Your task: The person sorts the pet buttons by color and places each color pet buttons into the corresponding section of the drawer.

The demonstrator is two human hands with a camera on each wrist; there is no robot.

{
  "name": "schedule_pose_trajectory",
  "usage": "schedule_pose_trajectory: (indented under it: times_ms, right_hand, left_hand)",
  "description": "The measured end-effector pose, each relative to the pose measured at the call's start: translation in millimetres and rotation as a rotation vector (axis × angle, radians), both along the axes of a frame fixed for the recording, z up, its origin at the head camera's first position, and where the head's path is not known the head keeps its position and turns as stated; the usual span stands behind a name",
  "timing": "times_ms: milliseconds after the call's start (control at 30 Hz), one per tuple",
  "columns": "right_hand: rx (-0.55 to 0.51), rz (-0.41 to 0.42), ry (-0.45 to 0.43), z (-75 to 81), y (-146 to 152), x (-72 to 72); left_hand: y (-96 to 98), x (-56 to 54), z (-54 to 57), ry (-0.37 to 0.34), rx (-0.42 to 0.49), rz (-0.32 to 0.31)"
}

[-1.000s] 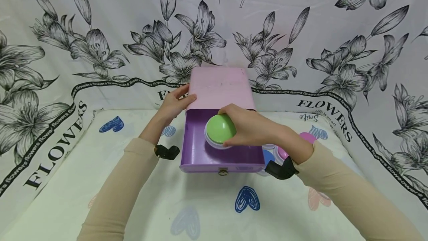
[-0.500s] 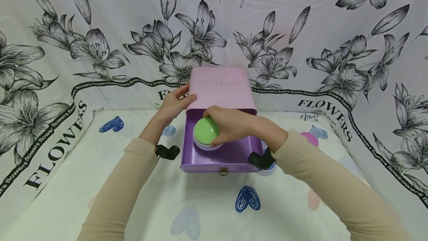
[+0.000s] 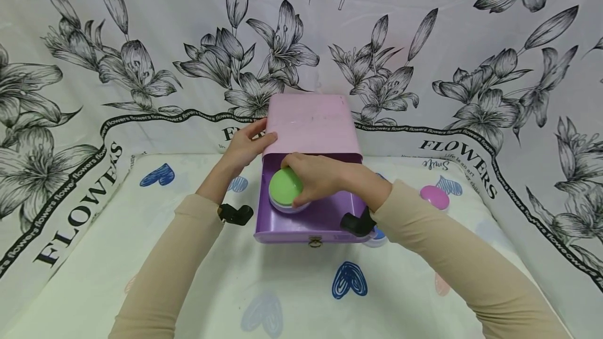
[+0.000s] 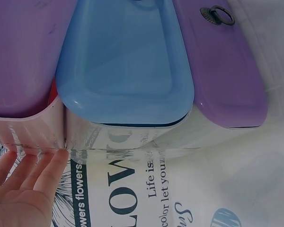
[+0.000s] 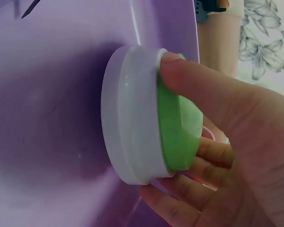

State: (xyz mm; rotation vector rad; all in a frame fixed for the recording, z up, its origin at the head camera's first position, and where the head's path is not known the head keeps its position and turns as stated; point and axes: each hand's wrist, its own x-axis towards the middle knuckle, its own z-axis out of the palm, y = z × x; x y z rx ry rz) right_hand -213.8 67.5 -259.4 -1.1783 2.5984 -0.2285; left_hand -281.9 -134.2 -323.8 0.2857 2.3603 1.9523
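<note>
A round white jar with a green lid point(image 3: 285, 186) is inside the pulled-out purple drawer point(image 3: 330, 221), toward its left side. My right hand point(image 3: 315, 174) grips it from the right, thumb at the lid's edge and fingers around the far side. In the right wrist view the jar's white base point(image 5: 130, 113) is close to the drawer floor. My left hand point(image 3: 245, 148) touches the left side of the pink-topped drawer cabinet point(image 3: 313, 122). The left wrist view shows its fingers point(image 4: 49, 175) straight, tips against the cabinet's side.
Below the open drawer are a blue drawer point(image 4: 128, 56) and another purple drawer point(image 4: 227, 61), both closed. A pink-lidded jar point(image 3: 434, 197) and a blue-lidded one point(image 3: 377, 237), partly hidden by my right arm, stand right of the cabinet. A flower-printed cloth point(image 3: 212, 9) hangs behind.
My right hand has moved left and slightly down with the green-lidded jar, from the drawer's middle to its left side. The left hand has stayed on the cabinet.
</note>
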Motion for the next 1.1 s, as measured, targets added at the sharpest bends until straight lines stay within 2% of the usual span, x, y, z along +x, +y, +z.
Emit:
schedule_pose_trajectory:
  times_ms: [267, 400, 633, 800, 967, 1100]
  right_hand:
    - [0.043, 0.002, 0.011, -2.7, -0.6, -2.2]
    - [0.070, 0.002, 0.014, -4.4, -0.7, -3.2]
    - [0.097, -0.002, 0.006, -4.4, -1.1, -2.8]
    - [0.125, 0.003, -0.003, -3.6, -2.0, -1.2]
    - [0.169, -0.011, -0.027, -2.0, -2.4, -0.6]
    - [0.167, -0.015, -0.034, 1.3, -1.1, -0.9]
  left_hand:
    - [1.0, 1.6, 0.7, 0.011, 0.010, -0.020]
    - [4.0, 10.7, 12.9, -0.001, 0.011, -0.034]
    - [3.6, 8.0, 10.9, 0.002, 0.006, -0.027]
    - [5.2, 18.7, 23.1, -0.009, -0.005, -0.025]
    - [4.0, 16.0, 20.2, -0.014, -0.003, -0.022]
    - [1.7, 7.4, 10.1, -0.012, 0.005, -0.017]
